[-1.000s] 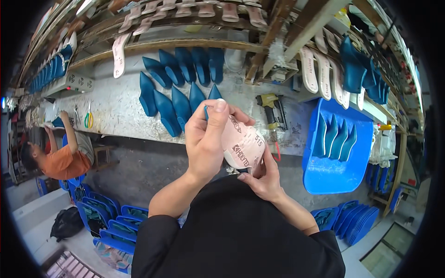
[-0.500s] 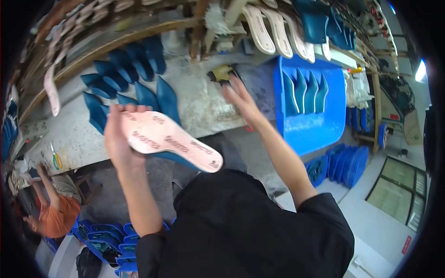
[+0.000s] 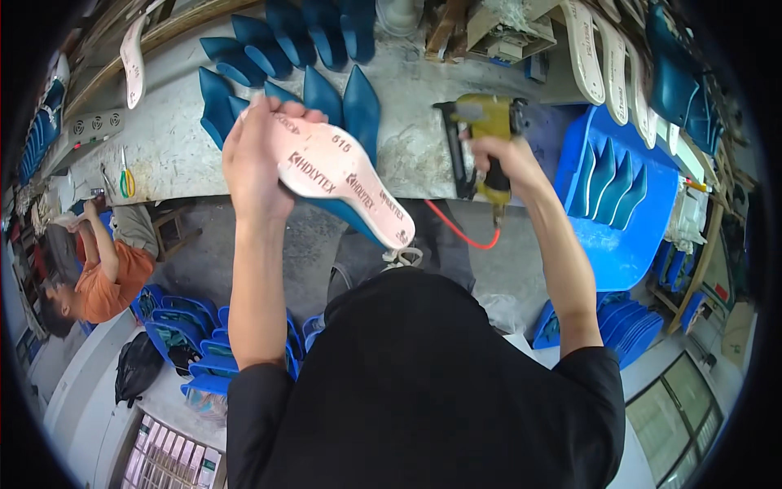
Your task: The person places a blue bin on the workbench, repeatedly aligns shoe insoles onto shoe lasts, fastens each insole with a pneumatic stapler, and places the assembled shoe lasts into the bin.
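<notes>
My left hand [image 3: 254,167] is closed round a blue shoe last, tilted over the bench's near edge. A pale pink printed insole [image 3: 326,167] lies over the last's sole; only a strip of the blue last [image 3: 352,220] shows beneath it. In my right hand [image 3: 513,163] is a yellow and black staple gun [image 3: 485,116], gripped by its handle and raised above the bench, apart from the insole. A red air hose [image 3: 456,233] hangs below the gun. Beyond my left hand, several blue lasts [image 3: 362,110] stand in two rows on the bench.
A blue tub [image 3: 627,244] at the right holds several lasts with pale edges. Pink insoles [image 3: 580,53] hang at the upper right. Scissors [image 3: 126,181] lie at the bench's left end, near a person in an orange shirt [image 3: 122,277]. Blue bins [image 3: 183,318] stand on the floor.
My right hand, open and reaching toward the staple gun before, now grips it and has lifted it from the bench. My left hand still holds the last and insole. The view has shifted.
</notes>
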Demonstrator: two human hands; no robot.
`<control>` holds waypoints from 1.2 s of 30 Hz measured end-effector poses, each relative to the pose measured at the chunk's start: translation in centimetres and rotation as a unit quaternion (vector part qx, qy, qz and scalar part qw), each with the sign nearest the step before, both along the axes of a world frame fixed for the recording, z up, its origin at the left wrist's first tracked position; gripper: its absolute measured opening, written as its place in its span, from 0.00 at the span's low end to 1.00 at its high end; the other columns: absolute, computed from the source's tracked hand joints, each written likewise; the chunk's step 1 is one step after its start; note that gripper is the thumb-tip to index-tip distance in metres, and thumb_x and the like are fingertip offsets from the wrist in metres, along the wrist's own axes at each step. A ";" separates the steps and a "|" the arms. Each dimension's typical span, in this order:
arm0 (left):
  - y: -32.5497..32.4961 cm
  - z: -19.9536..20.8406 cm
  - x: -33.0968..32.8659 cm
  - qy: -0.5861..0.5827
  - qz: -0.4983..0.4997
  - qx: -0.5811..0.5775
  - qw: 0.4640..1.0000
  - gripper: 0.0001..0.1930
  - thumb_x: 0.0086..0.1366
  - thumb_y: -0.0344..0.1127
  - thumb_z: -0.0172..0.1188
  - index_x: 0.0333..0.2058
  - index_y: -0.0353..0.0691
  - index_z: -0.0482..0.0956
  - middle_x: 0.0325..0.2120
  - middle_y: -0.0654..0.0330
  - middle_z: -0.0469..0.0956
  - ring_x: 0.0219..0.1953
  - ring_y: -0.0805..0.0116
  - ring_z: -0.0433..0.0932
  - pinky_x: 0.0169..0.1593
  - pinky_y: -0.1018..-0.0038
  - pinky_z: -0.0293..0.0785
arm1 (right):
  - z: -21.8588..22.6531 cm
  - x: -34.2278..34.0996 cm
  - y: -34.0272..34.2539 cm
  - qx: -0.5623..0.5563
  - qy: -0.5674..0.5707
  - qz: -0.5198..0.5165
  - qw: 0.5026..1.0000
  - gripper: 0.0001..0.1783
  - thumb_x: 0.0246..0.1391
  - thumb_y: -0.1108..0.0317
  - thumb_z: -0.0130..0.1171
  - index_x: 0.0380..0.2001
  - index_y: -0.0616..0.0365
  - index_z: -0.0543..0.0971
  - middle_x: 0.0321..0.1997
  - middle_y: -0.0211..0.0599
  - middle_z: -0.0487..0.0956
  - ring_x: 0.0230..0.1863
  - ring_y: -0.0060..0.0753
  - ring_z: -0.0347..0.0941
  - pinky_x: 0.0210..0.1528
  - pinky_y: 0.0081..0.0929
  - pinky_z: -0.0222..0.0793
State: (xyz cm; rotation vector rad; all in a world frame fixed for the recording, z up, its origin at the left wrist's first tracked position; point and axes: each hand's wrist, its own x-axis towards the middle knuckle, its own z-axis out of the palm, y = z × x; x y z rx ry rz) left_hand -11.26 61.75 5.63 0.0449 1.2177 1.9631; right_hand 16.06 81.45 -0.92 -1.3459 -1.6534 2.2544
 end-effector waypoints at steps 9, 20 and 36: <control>2.6 -2.2 1.4 0.111 -0.062 -0.077 0.989 0.13 0.76 0.39 0.53 0.35 0.34 0.75 0.31 0.54 0.80 0.35 0.62 0.84 0.40 0.68 0.81 | 6.7 -2.8 -8.5 -0.027 0.091 0.075 0.993 0.17 0.57 0.72 0.65 0.50 0.61 0.79 0.39 0.28 0.80 0.29 0.16 0.70 0.30 0.20 0.67; 2.7 -4.3 0.9 -0.076 -0.064 -0.011 0.995 0.12 0.76 0.38 0.52 0.37 0.34 0.74 0.29 0.54 0.80 0.33 0.57 0.84 0.39 0.63 0.83 | -15.6 1.8 5.7 0.435 -0.282 -0.045 0.854 0.44 0.47 0.60 0.64 0.65 0.72 0.63 0.49 0.66 0.80 0.50 0.61 0.78 0.53 0.43 0.73; 24.7 4.1 38.2 0.108 -0.062 0.172 0.977 0.17 0.77 0.42 0.51 0.52 0.33 0.72 0.48 0.51 0.75 0.50 0.56 0.75 0.59 0.59 0.71 | 8.4 37.0 2.8 0.381 -0.078 -0.074 0.918 0.53 0.42 0.50 0.77 0.67 0.64 0.64 0.58 0.57 0.77 0.59 0.57 0.76 0.62 0.40 0.71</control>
